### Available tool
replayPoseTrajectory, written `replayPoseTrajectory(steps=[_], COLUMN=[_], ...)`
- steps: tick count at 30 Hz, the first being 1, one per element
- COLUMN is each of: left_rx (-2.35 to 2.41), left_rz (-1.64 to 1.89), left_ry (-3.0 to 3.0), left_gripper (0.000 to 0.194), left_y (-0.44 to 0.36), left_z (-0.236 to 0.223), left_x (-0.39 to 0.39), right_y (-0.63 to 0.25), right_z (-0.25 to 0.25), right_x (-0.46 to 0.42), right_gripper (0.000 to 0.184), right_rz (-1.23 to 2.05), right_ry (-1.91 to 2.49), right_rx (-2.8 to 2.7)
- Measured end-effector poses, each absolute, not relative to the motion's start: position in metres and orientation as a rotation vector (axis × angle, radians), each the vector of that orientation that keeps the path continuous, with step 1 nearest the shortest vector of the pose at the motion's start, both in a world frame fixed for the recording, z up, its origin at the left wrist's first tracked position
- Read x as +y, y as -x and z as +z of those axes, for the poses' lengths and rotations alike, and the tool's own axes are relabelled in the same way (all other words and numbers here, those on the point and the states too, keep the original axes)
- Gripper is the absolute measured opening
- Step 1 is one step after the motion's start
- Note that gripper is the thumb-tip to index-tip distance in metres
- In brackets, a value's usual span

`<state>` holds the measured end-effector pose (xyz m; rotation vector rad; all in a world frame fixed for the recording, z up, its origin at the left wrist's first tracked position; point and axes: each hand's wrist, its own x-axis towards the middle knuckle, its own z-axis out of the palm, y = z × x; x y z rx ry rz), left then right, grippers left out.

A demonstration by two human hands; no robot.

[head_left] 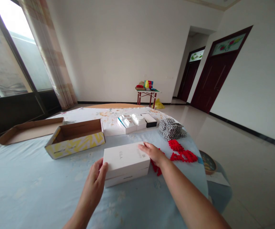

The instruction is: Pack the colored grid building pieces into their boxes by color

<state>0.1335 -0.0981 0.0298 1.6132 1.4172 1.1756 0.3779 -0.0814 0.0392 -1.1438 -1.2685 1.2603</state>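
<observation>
Front-centre of table: white rectangular cardboard box [125,162] lies flat on pale blue cloth table cover [20,181], lid on, small grey print on top.
Box axis: long axis runs approx L-R across view, rising slightly to R; box sits btwn both hands, one at each short end.
L hand [93,183]: fingers curled against box's L short end, palm cupped, thumb hidden; appears to have hold of box. Sits closer to camera than R hand.
R hand [153,152]: fingers lie flat, spread on lid's R end, not wrapped round; touching only, no clear grasp.
Left of box: open yellow-and-white patterned cardboard box tray [74,140], brown inside; beyond it, brown-lined cardboard lid [30,130] at table's L edge.
Behind box: stacked small white boxes [126,124] and black-and-white box [149,120] on floral paper sheet [109,116].
Right of box: grey knobbly beaded mass [170,129] near table's far R edge; red lumpy chain-like pieces [181,151] by R wrist, one part just beside box.
Off table: small red-legged table [147,95] holding colourful bags by far wall, yellow plastic bag [158,104] on floor next to it.
</observation>
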Motion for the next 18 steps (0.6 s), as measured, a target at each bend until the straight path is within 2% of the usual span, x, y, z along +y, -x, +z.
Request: replayPoseTrajectory(steps=[18], left_rx=[1.431], left_rz=[1.146], left_ry=[-1.590], left_gripper=[0.048], left_y=[-0.1374], left_z=[0.0321], left_x=[-0.1015], right_y=[-0.3738], right_z=[0.0351], right_x=[-0.0864], right_gripper=[0.035], right_rz=[1.267], right_ry=[1.155], right_rx=[-1.190])
